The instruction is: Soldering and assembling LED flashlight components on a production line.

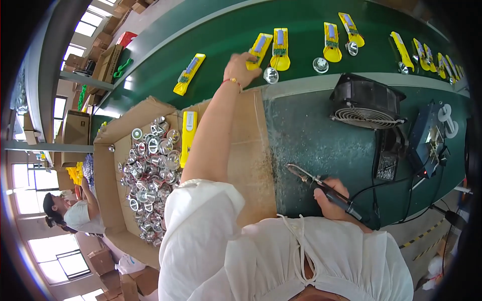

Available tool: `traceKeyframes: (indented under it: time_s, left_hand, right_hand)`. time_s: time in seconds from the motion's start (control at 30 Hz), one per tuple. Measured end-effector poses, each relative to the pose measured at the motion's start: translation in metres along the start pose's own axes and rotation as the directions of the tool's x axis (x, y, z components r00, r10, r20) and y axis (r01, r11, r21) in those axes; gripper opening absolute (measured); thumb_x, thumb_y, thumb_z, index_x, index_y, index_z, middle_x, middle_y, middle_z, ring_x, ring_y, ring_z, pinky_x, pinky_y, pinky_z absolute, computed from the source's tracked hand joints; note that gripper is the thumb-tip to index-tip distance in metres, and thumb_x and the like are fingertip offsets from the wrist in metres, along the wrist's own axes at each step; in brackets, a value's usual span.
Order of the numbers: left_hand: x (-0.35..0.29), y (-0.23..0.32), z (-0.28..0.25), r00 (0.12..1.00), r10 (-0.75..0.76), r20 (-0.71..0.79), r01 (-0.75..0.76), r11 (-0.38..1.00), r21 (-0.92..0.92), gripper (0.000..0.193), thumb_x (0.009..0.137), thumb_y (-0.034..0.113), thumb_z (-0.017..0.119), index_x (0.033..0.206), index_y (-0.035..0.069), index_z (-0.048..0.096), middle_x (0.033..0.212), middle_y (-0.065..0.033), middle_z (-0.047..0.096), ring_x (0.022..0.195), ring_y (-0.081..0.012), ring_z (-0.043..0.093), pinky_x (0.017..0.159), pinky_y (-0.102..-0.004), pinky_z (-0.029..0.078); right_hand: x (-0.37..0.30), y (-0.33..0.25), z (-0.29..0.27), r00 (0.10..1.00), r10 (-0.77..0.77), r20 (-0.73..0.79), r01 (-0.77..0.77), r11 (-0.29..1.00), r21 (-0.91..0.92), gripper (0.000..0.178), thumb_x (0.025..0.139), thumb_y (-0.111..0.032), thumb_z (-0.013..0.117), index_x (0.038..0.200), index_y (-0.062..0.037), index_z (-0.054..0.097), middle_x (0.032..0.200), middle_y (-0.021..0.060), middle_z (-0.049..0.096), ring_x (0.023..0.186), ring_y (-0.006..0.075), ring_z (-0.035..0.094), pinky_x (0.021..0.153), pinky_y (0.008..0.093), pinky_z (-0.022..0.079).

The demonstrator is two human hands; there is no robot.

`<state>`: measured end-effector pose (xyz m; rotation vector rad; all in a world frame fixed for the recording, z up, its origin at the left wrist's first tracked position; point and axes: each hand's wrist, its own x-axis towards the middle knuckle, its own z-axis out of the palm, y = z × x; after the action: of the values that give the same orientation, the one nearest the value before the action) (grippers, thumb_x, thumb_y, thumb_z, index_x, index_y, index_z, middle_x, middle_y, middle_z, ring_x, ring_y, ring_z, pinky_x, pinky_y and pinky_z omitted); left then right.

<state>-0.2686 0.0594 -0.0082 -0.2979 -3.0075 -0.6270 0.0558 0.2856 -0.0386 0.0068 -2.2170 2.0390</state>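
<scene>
My left hand (242,69) stretches far forward, its thumb and fingers closed round the near end of a yellow flashlight housing (261,45) with a circuit board and a pale blue battery in it. Just right of it lies a similar yellow housing (281,47), a silver reflector (271,75) at its near end. In my right hand (333,198) is a soldering iron (341,200), its bare tip pointing left over the workbench. A closed-up yellow housing piece (188,135) lies beside my left forearm, near a carton (108,195) of loose silver reflectors (150,175).
More yellow housings (331,42) line the green conveyor belt (306,22) to the right. A black fan (366,103) stands on the bench, with a soldering station (427,140), a small tray (386,168) and cables beyond. At far left a person (80,213) works near shelving.
</scene>
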Motion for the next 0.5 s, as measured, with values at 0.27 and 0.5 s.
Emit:
traceKeyframes:
  time_s: [0.27, 0.5]
  left_hand:
    - [-0.157, 0.018, -0.050, 0.999, 0.019, 0.043, -0.017, 0.999, -0.042, 0.037, 0.063, 0.026, 0.068, 0.096, 0.011, 0.056, 0.108, -0.0134, 0.048, 0.089, -0.0324, 0.057, 0.076, -0.0385, 0.048]
    - [-0.306, 0.006, -0.077, 0.950, -0.193, -0.244, 0.143, 0.967, -0.209, 0.034, 0.067, 0.009, 0.070, 0.098, 0.007, 0.056, 0.102, -0.0115, 0.054, 0.083, -0.0250, 0.058, 0.067, -0.0334, 0.049]
  right_hand:
    - [-0.005, 0.008, -0.007, 0.996, 0.086, -0.025, -0.086, 0.996, 0.020, 0.015, 0.074, -0.005, 0.065, 0.083, -0.0018, 0.053, 0.069, 0.0066, 0.057, 0.058, 0.0104, 0.052, 0.054, 0.0242, 0.042]
    - [0.002, 0.002, -0.002, 0.988, 0.147, -0.039, -0.143, 0.986, 0.085, 0.013, 0.079, -0.004, 0.059, 0.087, 0.0012, 0.049, 0.071, 0.0075, 0.056, 0.058, 0.0101, 0.053, 0.054, 0.0231, 0.044]
